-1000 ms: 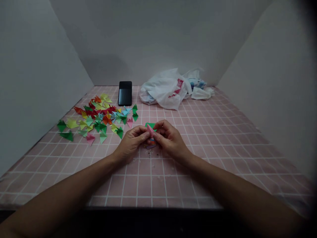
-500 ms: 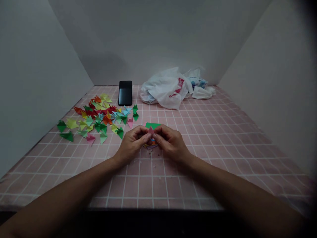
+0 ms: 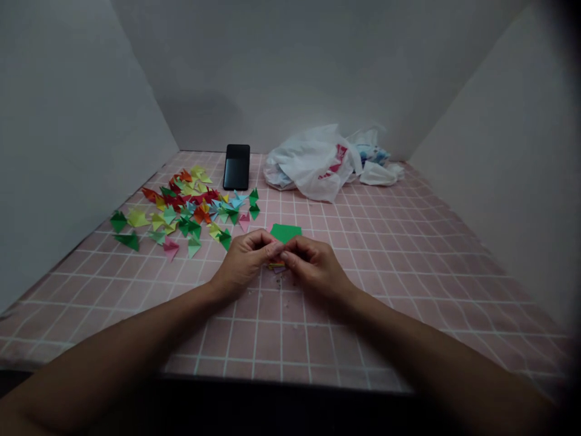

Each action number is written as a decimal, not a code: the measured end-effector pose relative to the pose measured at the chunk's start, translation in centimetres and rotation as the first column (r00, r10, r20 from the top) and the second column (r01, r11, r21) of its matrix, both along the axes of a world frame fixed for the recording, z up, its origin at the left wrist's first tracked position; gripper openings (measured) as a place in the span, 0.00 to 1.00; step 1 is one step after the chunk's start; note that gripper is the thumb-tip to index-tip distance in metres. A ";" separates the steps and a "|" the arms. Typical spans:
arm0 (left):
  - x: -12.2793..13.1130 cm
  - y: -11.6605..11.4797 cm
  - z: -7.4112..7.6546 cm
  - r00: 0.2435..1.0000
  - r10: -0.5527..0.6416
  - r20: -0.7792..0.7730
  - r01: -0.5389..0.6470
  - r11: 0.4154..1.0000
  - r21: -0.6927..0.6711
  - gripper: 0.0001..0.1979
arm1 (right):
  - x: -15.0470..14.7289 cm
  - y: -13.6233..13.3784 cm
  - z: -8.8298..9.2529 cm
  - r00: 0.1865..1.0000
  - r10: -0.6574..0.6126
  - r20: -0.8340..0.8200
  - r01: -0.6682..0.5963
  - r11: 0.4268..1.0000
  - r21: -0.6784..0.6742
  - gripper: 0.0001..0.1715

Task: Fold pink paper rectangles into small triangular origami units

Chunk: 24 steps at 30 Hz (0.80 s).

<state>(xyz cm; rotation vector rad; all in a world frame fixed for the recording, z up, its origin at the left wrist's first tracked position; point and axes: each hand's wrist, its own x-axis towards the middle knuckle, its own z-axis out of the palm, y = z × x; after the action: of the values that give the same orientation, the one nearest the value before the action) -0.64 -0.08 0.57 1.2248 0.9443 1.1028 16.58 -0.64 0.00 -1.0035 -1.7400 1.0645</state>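
Observation:
My left hand [image 3: 247, 257] and my right hand [image 3: 315, 261] meet over the middle of the table, thumbs and fingers pinched together. Between the fingertips they hold a small piece of folded pink paper, which the fingers now almost wholly cover. Just behind and beneath the hands lies a stack of coloured paper, with a green sheet [image 3: 287, 232] on top; its near edges peek out under the fingers. To the left, several folded paper pieces [image 3: 188, 225] in green, yellow, red, orange, blue and pink lie spread in a loose heap.
A black phone [image 3: 236, 168] leans upright at the back. Right of it sit a crumpled white plastic bag [image 3: 313, 162] and a smaller bag with blue markings [image 3: 370, 153]. A pink checked cloth [image 3: 408, 272] covers the table, with pale walls on three sides.
The pink paper's pointed tip, visible between the thumbs before, is now hidden by the fingers as the fingertips have come closer together. The view has shifted slightly.

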 end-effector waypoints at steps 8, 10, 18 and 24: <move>0.0 -0.5 0.7 0.991 0.039 -0.131 -0.025 0.994 0.108 0.18 | -0.8 -1.7 0.1 0.978 0.043 -0.203 -0.100 0.954 -0.281 0.15; 0.0 -0.5 0.6 0.981 0.077 -0.180 -0.048 0.986 0.161 0.18 | -0.9 -1.8 -0.1 0.956 0.045 -0.291 -0.152 0.922 -0.356 0.15; 0.1 0.1 -0.1 0.984 0.010 -0.177 0.014 0.990 0.137 0.14 | -1.0 -1.4 -0.3 0.952 0.009 -0.307 -0.126 0.923 -0.363 0.12; -0.1 0.1 -0.2 0.975 0.016 -0.220 0.014 0.991 0.134 0.17 | -1.1 -1.6 -0.4 0.952 -0.001 -0.305 -0.118 0.921 -0.371 0.15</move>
<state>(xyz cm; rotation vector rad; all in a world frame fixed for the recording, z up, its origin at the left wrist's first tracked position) -0.74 -0.01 0.38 1.4808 1.0510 1.0602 15.46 -2.28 -0.44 -0.9652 -1.3465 1.5562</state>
